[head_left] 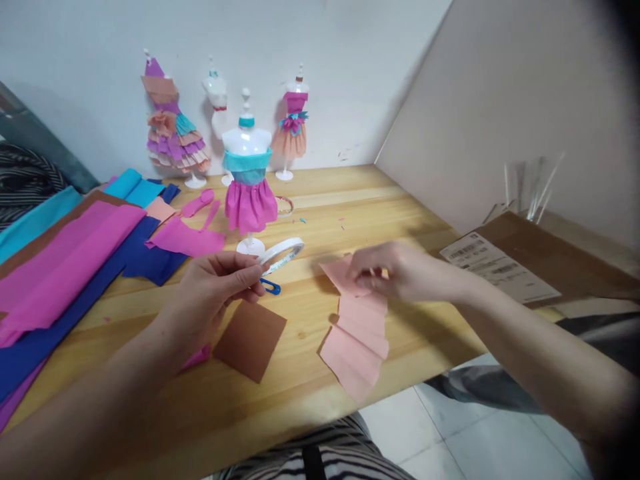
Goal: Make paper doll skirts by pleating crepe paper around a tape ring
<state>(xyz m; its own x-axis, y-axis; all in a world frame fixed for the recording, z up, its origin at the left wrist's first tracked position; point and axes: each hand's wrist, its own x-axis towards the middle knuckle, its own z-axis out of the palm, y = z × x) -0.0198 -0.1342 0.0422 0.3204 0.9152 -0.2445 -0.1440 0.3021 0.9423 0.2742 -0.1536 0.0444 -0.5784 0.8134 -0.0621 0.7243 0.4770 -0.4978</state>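
Between thumb and fingers of my left hand [233,277] is a narrow white roll of tape [283,252], held above the table. A blue loop [271,287], perhaps a scissors handle, shows just under those fingers. My right hand [383,270] is over the far end of a light pink crepe paper strip [357,333], its fingers curled together and slightly blurred; what they pinch, if anything, is hidden. The strip lies wavy and creased towards the front edge. A brown paper square [251,340] lies below my left hand.
A small dress form [249,167] in turquoise and pink paper stands ahead, with several others behind it by the wall. Coloured paper sheets [75,260] are piled at left. On the right is a cardboard box [545,257]. Another tape ring [286,207] lies behind.
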